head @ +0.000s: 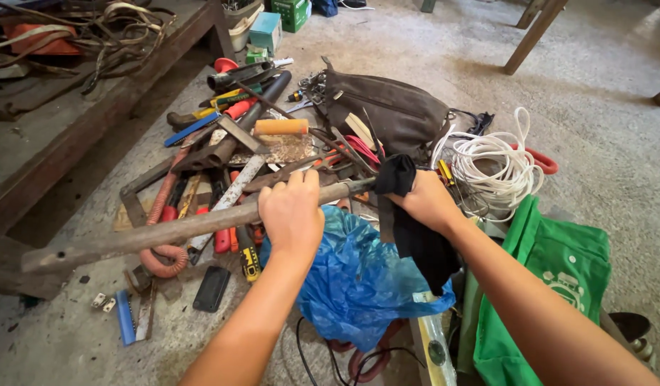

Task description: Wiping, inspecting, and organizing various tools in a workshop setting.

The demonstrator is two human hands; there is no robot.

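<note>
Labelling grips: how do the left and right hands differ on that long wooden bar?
The left hand wraps the wooden bar bare, near its middle, knuckles up. The right hand grips the bar's end through a black cloth, which hangs below it. The left hand sits nearer the camera's centre; the right sits further right, beside the white cord coil. Both are closed on the same bar.

Workshop or tool shed, rough and dusty. Bare concrete floor (594, 93), gritty. Worn wooden workbench (73, 136) on the left, tangled straps (123, 32) on top. Heap of hand tools (230, 143) on the floor: pliers, metal square, paint roller (280, 126). Coil of white cord (498, 168) beside it. Small boxes (273, 25) against the far wall.
</note>
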